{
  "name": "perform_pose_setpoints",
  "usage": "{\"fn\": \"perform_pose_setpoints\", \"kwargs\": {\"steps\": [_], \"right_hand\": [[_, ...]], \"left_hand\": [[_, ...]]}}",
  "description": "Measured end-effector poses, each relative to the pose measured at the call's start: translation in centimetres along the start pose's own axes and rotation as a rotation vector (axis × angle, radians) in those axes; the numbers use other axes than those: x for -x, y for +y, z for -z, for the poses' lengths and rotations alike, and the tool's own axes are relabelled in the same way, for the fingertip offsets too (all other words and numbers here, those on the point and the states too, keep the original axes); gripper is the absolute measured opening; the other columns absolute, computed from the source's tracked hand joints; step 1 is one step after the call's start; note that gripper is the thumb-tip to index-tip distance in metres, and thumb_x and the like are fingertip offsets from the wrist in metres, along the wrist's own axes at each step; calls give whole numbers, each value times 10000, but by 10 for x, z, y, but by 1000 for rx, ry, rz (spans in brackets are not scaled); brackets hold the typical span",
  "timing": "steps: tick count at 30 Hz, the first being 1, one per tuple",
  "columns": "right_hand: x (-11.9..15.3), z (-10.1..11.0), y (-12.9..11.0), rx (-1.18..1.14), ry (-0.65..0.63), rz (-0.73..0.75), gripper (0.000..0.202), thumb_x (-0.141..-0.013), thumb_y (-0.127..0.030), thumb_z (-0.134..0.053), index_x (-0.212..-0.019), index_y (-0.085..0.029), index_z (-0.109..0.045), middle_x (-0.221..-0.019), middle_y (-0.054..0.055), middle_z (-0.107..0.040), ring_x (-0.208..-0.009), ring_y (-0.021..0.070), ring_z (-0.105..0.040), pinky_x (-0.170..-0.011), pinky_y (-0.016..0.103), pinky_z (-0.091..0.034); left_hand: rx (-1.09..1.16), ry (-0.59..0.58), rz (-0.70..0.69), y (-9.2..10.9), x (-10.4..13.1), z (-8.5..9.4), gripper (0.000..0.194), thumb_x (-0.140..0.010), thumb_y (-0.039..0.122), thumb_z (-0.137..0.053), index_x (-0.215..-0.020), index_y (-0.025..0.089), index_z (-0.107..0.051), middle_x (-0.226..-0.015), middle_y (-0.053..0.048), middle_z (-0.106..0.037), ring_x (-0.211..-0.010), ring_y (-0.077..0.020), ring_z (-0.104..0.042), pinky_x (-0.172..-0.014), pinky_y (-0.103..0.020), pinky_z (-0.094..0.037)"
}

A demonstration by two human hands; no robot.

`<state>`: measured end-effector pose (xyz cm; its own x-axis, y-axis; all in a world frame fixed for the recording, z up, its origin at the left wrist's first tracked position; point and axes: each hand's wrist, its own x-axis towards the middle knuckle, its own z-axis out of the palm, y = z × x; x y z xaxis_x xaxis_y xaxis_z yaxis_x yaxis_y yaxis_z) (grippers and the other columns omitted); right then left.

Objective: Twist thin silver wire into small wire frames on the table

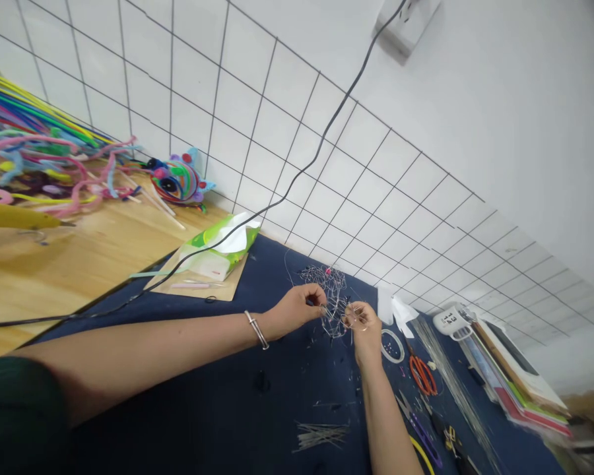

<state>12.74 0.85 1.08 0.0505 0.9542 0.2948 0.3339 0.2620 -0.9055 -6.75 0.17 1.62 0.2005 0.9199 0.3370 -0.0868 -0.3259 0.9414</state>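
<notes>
A tangled figure of thin silvery wire [334, 290], with a small red spot near its top, is between my two hands above the dark blue cloth. My left hand [301, 305] comes in from the left, thumb and fingertips pinched on the figure's left side. Opposite it, my right hand [367, 328] has its fingers closed on the wire at the right side, with loops of wire around the fingers. Exactly which strand each hand pinches is too fine to make out. A bundle of short straight wires [321, 435] lies on the cloth nearer to me.
At right lie orange-handled scissors [422, 376], purple-handled scissors [423, 435], a tape roll [392, 346], long wires [455, 389] and stacked books [515, 376]. A black cable [317, 155] crosses the view. Left are a tissue pack [218, 254] and pipe cleaners [44, 165].
</notes>
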Motion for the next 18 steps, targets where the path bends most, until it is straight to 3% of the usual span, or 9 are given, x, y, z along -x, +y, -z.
{"fn": "perform_pose_setpoints", "kwargs": {"steps": [5, 9, 14, 18], "right_hand": [[10, -22, -2, 193, 30, 92, 128, -686, -265, -541, -785, -193, -578, -694, -3, -554, -644, 143, -497, -600, 246, -403], [15, -31, -4, 170, 35, 108, 133, -653, -233, -540, -764, -183, -594, -700, 0, -575, -672, 149, -504, -607, 241, -388], [7, -15, 0, -108, -6, -8, 90, -634, -200, -558, -722, -184, -567, -629, -29, -526, -569, 115, -474, -542, 225, -374], [-2, 2, 0, -172, -12, -43, 72, -659, -198, -542, -731, -193, -541, -626, -38, -509, -529, 101, -466, -503, 221, -374]], "left_hand": [[-16, -65, 33, -12, 8, -16, 81, -659, 165, -568, -722, 133, -530, -663, 18, -508, -622, -89, -445, -565, -196, -360], [0, -60, 58, -19, 10, -20, 76, -653, 148, -561, -714, 137, -517, -667, 20, -511, -630, -90, -452, -569, -193, -360], [53, -71, 44, -16, 1, -9, 83, -633, 110, -554, -698, 139, -513, -644, 34, -487, -608, -78, -435, -563, -187, -353], [175, -54, 55, -13, -11, 6, 108, -624, 80, -537, -709, 142, -510, -662, 33, -490, -616, -75, -448, -590, -196, -384]]}}
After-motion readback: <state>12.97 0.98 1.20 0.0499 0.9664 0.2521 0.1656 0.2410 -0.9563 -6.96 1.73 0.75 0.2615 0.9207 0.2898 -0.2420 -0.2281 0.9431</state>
